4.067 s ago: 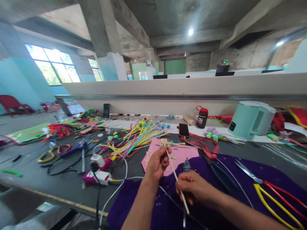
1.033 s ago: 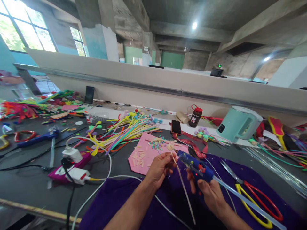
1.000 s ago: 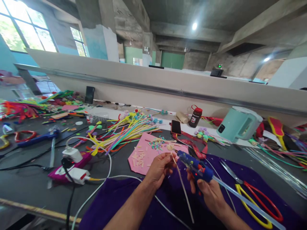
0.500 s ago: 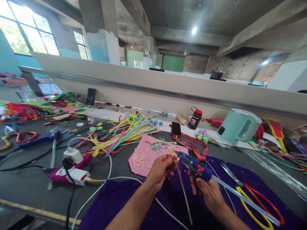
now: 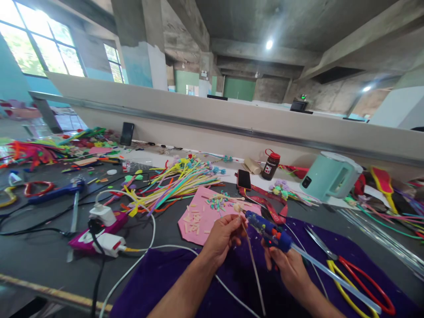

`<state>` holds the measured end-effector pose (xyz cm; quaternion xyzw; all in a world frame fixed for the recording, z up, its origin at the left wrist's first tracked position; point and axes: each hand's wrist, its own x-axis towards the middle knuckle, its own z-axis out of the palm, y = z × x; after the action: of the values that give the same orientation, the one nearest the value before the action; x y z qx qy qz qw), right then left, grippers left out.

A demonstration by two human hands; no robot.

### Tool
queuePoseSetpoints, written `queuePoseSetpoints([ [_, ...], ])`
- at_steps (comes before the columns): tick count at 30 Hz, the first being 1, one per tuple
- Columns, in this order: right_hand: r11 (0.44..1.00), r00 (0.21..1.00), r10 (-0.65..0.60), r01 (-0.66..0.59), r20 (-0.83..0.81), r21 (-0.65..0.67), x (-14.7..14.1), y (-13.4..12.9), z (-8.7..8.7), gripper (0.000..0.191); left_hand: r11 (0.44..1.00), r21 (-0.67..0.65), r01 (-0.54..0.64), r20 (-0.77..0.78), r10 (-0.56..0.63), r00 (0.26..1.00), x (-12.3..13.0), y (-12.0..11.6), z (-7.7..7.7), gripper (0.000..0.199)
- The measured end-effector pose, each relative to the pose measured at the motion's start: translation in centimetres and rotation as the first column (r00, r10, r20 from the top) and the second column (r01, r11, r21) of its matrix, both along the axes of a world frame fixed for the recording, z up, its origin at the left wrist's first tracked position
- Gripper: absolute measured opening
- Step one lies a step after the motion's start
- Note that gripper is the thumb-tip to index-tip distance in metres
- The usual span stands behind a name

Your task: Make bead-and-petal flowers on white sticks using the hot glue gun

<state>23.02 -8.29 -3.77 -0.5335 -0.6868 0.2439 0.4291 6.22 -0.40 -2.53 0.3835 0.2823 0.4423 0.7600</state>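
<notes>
Between its thumb and fingers, my left hand (image 5: 226, 236) pinches a thin pale stem (image 5: 254, 269) that hangs down over the purple cloth (image 5: 165, 274). A small cream piece (image 5: 237, 207) shows at the stem's top. My right hand (image 5: 286, 265) is wrapped round a blue glue gun (image 5: 268, 230), whose tip points left, close to my left fingertips. A long clear glue stick (image 5: 334, 278) sticks out of its back. Just beyond my left hand lies a pink sheet (image 5: 198, 201) with short cream pieces and small teal flowers on it.
Red-and-yellow scissors (image 5: 342, 260) lie at the right. A purple power strip (image 5: 81, 243) with white cables is at the left. Colourful stems (image 5: 175, 185), a phone (image 5: 244, 179), a dark bottle (image 5: 270, 165) and a mint kettle (image 5: 327, 176) stand or lie farther back.
Both hands keep nearly the same places and grips. The view has shifted very slightly, and the cream piece at the stem's top looks a little lower.
</notes>
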Motion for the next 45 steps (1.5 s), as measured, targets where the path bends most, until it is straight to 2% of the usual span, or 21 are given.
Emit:
queuePoseSetpoints([
  [9,0.999,0.997,-0.039,0.039,0.069,0.005,0.16,0.04,-0.21,0.052,1.0,0.009,-0.007,0.002,0.007,1.0,-0.07,0.04,-0.16,0.022],
  [22,0.998,0.988,-0.038,0.031,0.153,0.047,0.06,-0.08,-0.24,0.05,0.999,0.021,-0.037,-0.02,0.037,0.999,-0.1,-0.06,0.04,0.021],
  [34,1.0,0.982,-0.004,-0.002,0.19,0.028,0.13,-0.03,-0.47,0.049,0.999,0.016,-0.049,0.003,0.049,0.999,-0.26,0.02,0.02,0.021],
  [45,0.996,0.98,-0.018,0.0,0.197,0.089,-0.12,-0.07,0.37,0.044,0.999,-0.017,-0.041,-0.06,0.04,0.997,-0.32,0.08,0.12,0.021],
])
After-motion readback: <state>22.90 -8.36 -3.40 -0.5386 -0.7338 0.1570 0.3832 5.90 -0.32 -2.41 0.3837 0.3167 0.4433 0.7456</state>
